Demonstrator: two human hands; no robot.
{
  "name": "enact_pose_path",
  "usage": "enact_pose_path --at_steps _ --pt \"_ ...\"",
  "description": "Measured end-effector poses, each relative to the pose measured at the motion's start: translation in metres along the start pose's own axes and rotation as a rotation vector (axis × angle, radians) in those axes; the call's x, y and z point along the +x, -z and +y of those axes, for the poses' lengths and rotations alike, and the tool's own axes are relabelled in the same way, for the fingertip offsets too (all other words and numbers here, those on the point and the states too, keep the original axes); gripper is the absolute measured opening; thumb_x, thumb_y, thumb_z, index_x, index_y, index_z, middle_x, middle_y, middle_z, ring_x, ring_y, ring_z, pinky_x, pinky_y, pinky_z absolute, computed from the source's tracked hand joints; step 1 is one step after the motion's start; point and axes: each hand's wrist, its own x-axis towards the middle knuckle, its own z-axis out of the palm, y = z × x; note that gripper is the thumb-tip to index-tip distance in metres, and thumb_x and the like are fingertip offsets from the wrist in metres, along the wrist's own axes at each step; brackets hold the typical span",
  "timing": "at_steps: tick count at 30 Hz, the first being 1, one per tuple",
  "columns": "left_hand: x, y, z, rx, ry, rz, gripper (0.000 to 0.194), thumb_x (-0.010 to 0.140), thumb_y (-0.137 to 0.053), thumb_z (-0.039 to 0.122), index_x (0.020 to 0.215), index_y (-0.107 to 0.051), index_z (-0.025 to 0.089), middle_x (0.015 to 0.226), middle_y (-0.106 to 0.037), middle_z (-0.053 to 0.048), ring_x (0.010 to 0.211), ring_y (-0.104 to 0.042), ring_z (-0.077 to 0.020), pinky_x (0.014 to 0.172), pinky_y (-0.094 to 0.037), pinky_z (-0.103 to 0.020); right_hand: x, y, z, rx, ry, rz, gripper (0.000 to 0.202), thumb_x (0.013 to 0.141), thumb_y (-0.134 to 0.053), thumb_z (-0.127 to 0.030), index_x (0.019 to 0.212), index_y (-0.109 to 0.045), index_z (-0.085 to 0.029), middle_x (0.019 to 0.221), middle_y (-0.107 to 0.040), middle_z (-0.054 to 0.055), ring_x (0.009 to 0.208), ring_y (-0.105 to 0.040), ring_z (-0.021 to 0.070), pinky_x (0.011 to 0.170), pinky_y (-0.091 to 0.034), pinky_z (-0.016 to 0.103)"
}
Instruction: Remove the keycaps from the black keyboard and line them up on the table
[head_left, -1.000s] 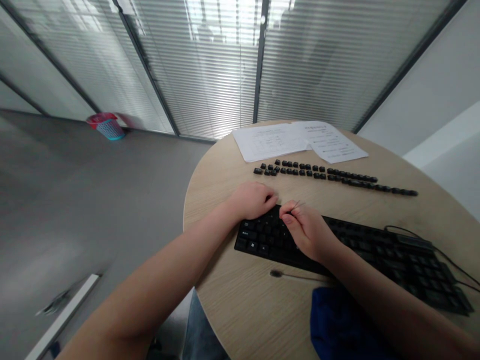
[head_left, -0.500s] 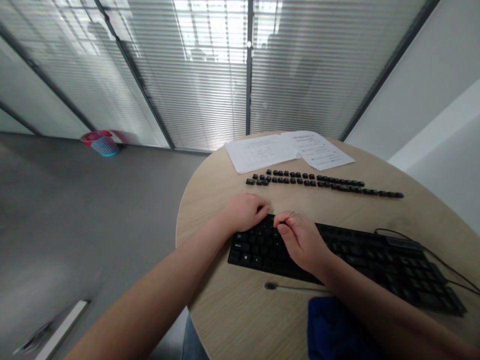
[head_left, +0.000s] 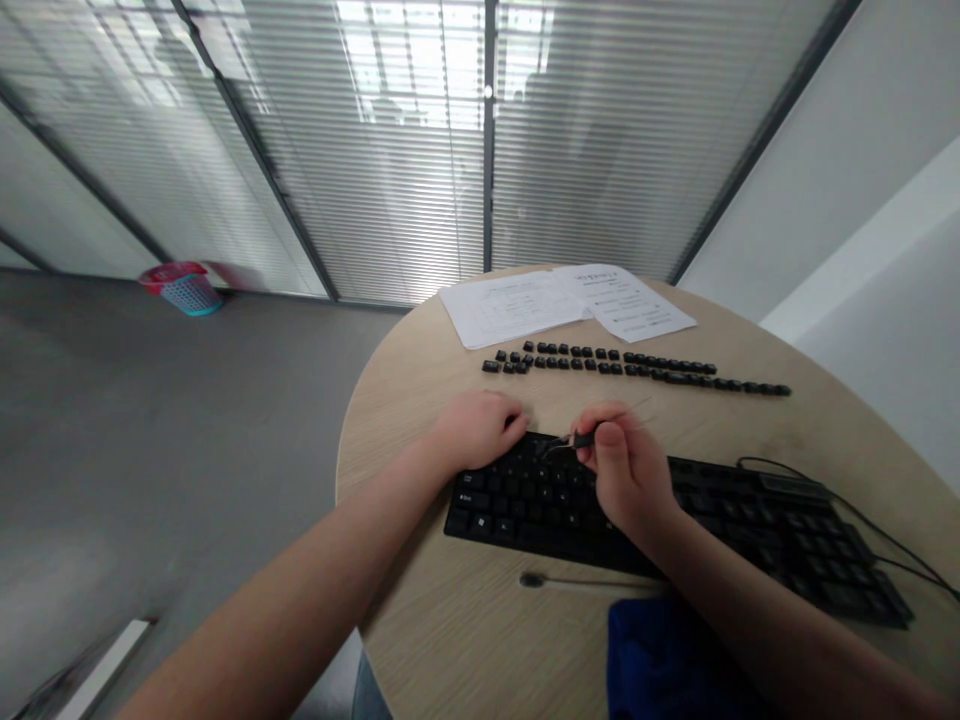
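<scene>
A black keyboard point(head_left: 517, 505) lies slightly slanted on the round table. My left hand point(head_left: 480, 428) rests on its far left corner, fingers curled over the edge and partly hidden. Between the thumb and fingers of my right hand point(head_left: 626, 465) is a wire keycap puller point(head_left: 583, 439) with a dark middle. Its wire end reaches left over the upper keys; whether it grips a key I cannot tell. Loose black keycaps point(head_left: 564, 363) lie in two rows beyond the keyboard.
Printed papers point(head_left: 517, 305) lie at the table's far side. Nearer me are a thin brush point(head_left: 534, 580) and a blue cloth point(head_left: 645, 655). A cable point(head_left: 862, 515) runs off right. A red and blue basket point(head_left: 191, 292) stands on the floor by the blinds.
My right hand has moved right and turned, bringing the keycap puller into clearer sight. My left hand stays on the keyboard's corner. The whole view has shifted slightly.
</scene>
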Motion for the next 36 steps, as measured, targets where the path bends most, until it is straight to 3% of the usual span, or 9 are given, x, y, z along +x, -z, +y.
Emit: enact_pose_path --at_steps 6,12,14,17,19,23,27,32,36 --pt "0.0 -0.001 -0.001 -0.044 -0.003 0.017 0.038 0.101 -0.048 0.039 0.076 -0.068 0.02 0.081 -0.073 -0.01 0.073 -0.063 -0.0231 0.068 -0.044 -0.035 0.0 0.002 -0.002 -0.036 0.125 -0.06 0.026 0.11 -0.046 -0.039 0.095 -0.062 -0.024 0.082 -0.067 0.003 0.064 -0.062 0.0169 0.061 -0.05 0.031" --pt "-0.001 0.003 -0.012 -0.182 -0.002 0.079 0.031 0.101 -0.052 0.036 0.083 -0.072 0.019 0.086 -0.075 -0.007 0.08 -0.065 -0.0206 0.074 -0.048 -0.033 -0.001 -0.002 0.012 0.033 -0.082 0.045 0.033 0.11 -0.041 -0.047 0.099 -0.061 -0.024 0.074 -0.062 0.002 0.06 -0.058 0.0168 0.052 -0.045 0.028" --pt "-0.002 0.004 -0.018 -0.287 0.017 0.114 0.03 0.102 -0.051 0.035 0.095 -0.075 0.018 0.095 -0.078 -0.007 0.084 -0.068 -0.0193 0.076 -0.051 -0.032 -0.002 -0.004 0.015 0.057 -0.101 0.062 0.034 0.11 -0.04 -0.049 0.103 -0.061 -0.023 0.079 -0.064 0.003 0.063 -0.06 0.0168 0.05 -0.046 0.027" --pt "-0.005 0.006 -0.025 -0.633 0.031 0.155 0.031 0.102 -0.056 0.038 0.113 -0.077 0.018 0.11 -0.08 -0.009 0.095 -0.072 -0.0199 0.084 -0.056 -0.035 -0.002 -0.006 0.012 0.105 -0.092 0.084 0.032 0.11 -0.042 -0.05 0.105 -0.06 -0.024 0.088 -0.066 0.005 0.069 -0.064 0.017 0.049 -0.047 0.026" --pt "-0.007 0.007 -0.026 -0.856 0.006 0.121 0.035 0.099 -0.062 0.039 0.122 -0.076 0.017 0.118 -0.08 -0.011 0.103 -0.073 -0.0217 0.091 -0.057 -0.038 -0.001 -0.007 0.008 0.152 -0.088 0.107 0.03 0.11 -0.043 -0.048 0.106 -0.06 -0.024 0.09 -0.066 0.005 0.07 -0.065 0.0166 0.048 -0.047 0.025" --pt "-0.01 0.009 -0.02 -1.013 -0.057 -0.042 0.041 0.097 -0.066 0.033 0.134 -0.07 0.017 0.126 -0.078 -0.014 0.109 -0.073 -0.0218 0.094 -0.058 -0.039 0.0 -0.006 0.001 0.225 -0.073 0.15 0.028 0.111 -0.043 -0.046 0.106 -0.061 -0.024 0.093 -0.067 0.005 0.076 -0.069 0.0173 0.049 -0.054 0.025" --pt "-0.01 0.009 -0.016 -1.086 -0.077 -0.1 0.038 0.093 -0.069 0.03 0.128 -0.074 0.018 0.124 -0.079 -0.011 0.105 -0.074 -0.0204 0.092 -0.058 -0.037 0.0 -0.005 -0.005 0.278 -0.062 0.147 0.029 0.11 -0.047 -0.047 0.108 -0.063 -0.024 0.099 -0.069 0.007 0.087 -0.074 0.0209 0.06 -0.067 0.033" --pt "-0.01 0.011 -0.016 -1.117 -0.107 -0.126 0.029 0.091 -0.069 0.03 0.117 -0.076 0.018 0.116 -0.08 -0.009 0.1 -0.073 -0.0194 0.091 -0.057 -0.035 0.001 -0.003 -0.013 0.337 -0.049 0.145 0.027 0.109 -0.051 -0.047 0.106 -0.067 -0.024 0.1 -0.069 0.006 0.089 -0.077 0.021 0.065 -0.071 0.034" --pt "-0.01 0.013 -0.017 -1.145 -0.108 -0.099 0.024 0.088 -0.071 0.031 0.107 -0.074 0.016 0.1 -0.079 -0.006 0.085 -0.07 -0.0154 0.078 -0.055 -0.029 0.0 -0.004 -0.014 0.327 -0.018 0.137 0.025 0.11 -0.051 -0.042 0.108 -0.069 -0.024 0.103 -0.071 0.007 0.093 -0.078 0.0216 0.067 -0.073 0.035"
